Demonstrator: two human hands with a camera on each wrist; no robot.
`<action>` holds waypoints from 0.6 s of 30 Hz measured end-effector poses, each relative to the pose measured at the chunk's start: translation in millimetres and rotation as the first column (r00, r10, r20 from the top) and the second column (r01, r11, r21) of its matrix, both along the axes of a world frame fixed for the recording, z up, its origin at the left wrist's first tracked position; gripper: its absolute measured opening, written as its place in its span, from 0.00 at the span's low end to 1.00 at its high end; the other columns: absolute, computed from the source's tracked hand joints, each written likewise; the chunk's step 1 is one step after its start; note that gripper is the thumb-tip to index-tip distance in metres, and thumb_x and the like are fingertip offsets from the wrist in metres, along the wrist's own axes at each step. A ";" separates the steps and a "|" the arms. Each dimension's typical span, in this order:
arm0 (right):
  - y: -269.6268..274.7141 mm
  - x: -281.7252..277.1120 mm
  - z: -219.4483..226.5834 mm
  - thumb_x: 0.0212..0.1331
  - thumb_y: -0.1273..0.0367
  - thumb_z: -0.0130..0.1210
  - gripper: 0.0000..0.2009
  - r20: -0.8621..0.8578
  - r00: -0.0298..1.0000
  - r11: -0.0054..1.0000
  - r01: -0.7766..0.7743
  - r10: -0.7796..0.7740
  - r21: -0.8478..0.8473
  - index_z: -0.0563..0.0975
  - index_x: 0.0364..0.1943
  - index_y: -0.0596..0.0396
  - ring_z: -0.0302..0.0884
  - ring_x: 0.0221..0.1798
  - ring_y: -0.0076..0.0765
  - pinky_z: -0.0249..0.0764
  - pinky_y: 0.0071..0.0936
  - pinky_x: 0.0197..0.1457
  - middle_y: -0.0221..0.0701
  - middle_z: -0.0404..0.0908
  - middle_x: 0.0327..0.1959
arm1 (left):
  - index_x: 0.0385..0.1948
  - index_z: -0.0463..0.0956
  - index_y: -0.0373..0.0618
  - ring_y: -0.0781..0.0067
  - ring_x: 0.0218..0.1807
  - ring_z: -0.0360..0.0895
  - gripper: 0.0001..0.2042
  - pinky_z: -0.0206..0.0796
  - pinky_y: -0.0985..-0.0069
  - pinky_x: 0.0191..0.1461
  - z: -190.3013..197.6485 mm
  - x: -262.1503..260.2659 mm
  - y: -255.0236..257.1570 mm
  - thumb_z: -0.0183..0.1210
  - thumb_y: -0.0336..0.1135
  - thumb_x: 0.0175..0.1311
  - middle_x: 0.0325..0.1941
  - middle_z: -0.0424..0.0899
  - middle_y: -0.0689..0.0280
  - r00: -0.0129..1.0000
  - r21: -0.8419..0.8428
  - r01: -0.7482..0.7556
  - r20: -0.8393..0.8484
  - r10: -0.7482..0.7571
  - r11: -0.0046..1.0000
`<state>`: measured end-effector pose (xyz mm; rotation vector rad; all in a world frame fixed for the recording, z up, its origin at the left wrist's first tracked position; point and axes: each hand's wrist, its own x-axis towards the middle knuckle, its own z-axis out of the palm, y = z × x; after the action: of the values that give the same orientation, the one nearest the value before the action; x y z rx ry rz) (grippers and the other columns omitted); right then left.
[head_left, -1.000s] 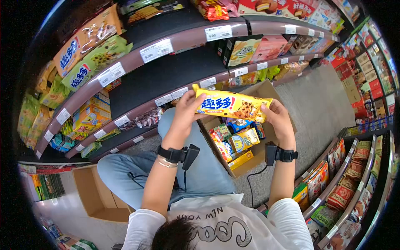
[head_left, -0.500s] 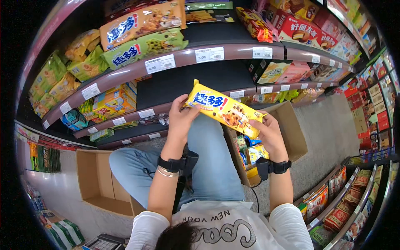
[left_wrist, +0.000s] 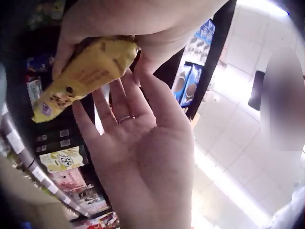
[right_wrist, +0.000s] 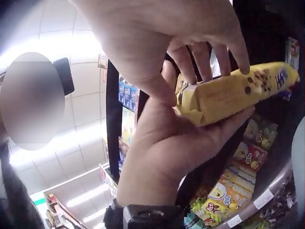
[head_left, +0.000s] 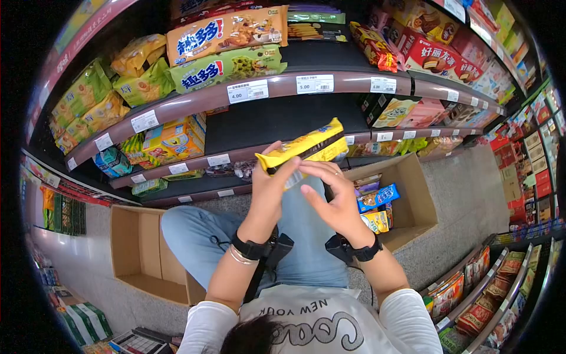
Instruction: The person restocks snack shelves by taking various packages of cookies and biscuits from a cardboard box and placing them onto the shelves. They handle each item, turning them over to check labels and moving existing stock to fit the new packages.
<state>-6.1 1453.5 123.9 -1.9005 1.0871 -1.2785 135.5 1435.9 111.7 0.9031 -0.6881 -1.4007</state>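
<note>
A yellow packet of cookies (head_left: 312,146) is held up in front of the knees, tipped so that a narrow dark-striped side faces the head camera. My left hand (head_left: 270,192) grips its left end, thumb on the near side. Alongside, my right hand (head_left: 337,203) has its fingers extended, the fingertips right at the packet's near side. In the right wrist view those fingers lie along the yellow wrapper (right_wrist: 214,98), over the left palm. The left wrist view shows a ring (left_wrist: 126,119) on a right finger and the open right palm.
Right of the knees stands a cardboard box (head_left: 413,203) holding several snack packs, among them a blue packet (head_left: 378,197). Another cardboard box (head_left: 137,248) is at the left. Ahead, the curved shelf (head_left: 289,88) carries orange (head_left: 227,34) and green cookie packets (head_left: 230,68).
The packet has turned from its printed front to a narrow side. My right hand has left its right end and moved left, close to the left hand. The head view has shifted.
</note>
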 end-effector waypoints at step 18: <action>-30.5 -64.0 -12.3 0.59 0.64 0.56 0.18 0.440 0.886 0.754 -0.189 -0.145 0.630 0.72 0.50 0.59 0.77 0.42 0.21 0.74 0.20 0.45 0.30 0.80 0.42 | 0.54 0.65 0.38 0.59 0.52 0.75 0.19 0.71 0.61 0.54 -30.1 58.1 -2.1 0.51 0.37 0.64 0.52 0.76 0.56 0.955 0.054 0.180 -0.248 -0.161 0.982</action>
<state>-70.1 1423.1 111.6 -0.9948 1.0545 -1.0535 193.6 1433.8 81.6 0.7268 -0.5386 -1.6694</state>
